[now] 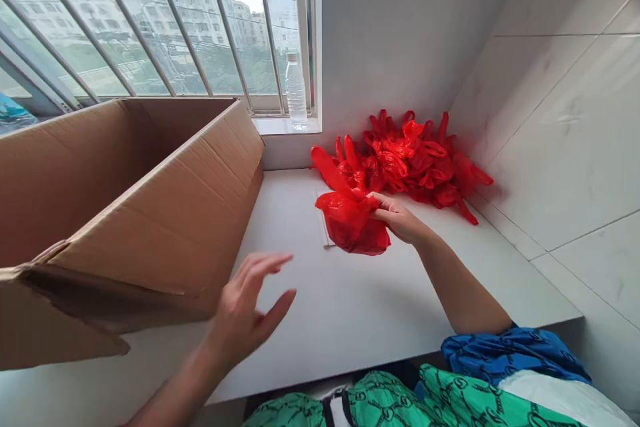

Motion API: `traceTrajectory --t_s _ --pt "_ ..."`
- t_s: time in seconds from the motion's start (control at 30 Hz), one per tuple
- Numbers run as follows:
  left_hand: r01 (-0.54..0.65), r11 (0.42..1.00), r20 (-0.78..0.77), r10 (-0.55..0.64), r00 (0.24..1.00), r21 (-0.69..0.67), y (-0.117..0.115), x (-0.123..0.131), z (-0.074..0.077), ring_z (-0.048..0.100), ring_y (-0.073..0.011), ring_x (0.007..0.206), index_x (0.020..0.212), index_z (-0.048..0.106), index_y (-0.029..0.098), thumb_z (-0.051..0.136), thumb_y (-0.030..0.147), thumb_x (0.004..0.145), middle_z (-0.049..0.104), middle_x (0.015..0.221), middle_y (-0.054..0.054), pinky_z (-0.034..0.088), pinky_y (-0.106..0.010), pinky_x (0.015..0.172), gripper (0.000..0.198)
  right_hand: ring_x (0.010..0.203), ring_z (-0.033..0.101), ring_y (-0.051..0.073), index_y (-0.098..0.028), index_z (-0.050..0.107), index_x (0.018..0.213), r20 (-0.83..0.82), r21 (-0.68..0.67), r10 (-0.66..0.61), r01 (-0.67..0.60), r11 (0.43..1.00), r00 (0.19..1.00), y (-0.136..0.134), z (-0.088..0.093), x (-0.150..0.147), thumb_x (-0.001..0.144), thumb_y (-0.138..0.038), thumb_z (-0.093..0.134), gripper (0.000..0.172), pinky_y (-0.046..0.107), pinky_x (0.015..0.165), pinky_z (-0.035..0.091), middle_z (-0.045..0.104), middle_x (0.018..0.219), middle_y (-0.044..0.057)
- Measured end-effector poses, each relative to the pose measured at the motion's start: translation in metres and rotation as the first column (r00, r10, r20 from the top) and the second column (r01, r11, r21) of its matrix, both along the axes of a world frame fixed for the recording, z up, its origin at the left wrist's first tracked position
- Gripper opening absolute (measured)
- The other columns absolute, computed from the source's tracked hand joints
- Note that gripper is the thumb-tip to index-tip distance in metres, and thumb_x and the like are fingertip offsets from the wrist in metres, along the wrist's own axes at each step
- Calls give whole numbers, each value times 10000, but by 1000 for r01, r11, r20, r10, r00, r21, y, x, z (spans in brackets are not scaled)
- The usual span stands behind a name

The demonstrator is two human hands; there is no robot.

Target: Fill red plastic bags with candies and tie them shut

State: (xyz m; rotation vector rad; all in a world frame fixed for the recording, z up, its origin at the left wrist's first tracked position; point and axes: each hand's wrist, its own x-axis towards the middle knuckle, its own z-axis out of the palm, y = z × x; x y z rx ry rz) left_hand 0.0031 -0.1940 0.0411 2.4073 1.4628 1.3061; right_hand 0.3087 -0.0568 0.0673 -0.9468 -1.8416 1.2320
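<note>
— Where the right hand point(400, 219) is marked, what is shown to be gripped?

— A red bag point(353, 227) is shown pinched at its gathered top between the thumb and the fingers, so the hand is closed on it. The bag's full body is seen just left of the grip and slightly below it, low over the white ledge point(350, 320). Whether the ledge is touched cannot be told. A white sheet point(324, 230) is partly covered beneath the bag.

— And what is found beyond the grip?

— A pile of red bags point(417, 160) is seen just behind the grip, heaped into the corner where the ledge is met by the tiled wall point(575, 140). Its nearest handles are seen close beside the held bag. Farther behind the grip and to its left, a water bottle point(296, 90) is stood upright on the sill of the barred window point(150, 33).

— How is the left hand point(247, 313) presented?

— It is held open in the air with the fingers spread and nothing grasped. It is placed well apart from the grip, nearer the viewer and to the left. A cardboard box point(150, 213), opened at the top, is set on the ledge close beside that hand, to the left of the grip.
</note>
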Motion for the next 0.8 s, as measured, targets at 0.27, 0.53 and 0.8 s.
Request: traceTrajectory --t_s 0.27,0.53,0.8 --pt "33 787 120 52 991 -616 55 1 -59 656 -199 747 1350 397 203 568 439 900 656 858 -14 522 -317 658 536 1062 626 235 -214 602 1195 300 377 -75 -46 925 951 -20 -49 -42 897 -253 513 313 397 923 502 658 1160 77" --pt "-221 973 -2 221 975 -62 17 0 -64 585 -261 1081 1225 496 208 600 332 891 583 1160 -113 519 -399 864 371 671 617 158 -223 621 897 522 369 -201 -7 929 829 -35 -57 -21 899 -432 598 210 284 634 464 688 816 7" --pt "-65 943 -139 20 990 -328 63 20 -61 606 -274 1117 1276 515 229 545 341 918 609 1254 -103 513 -415 911 376 660 589 151 -236 586 962 501 207 -8 -111 972 866 -34 -77 -29 946 -301 481 124 262 615 433 659 769 -17"
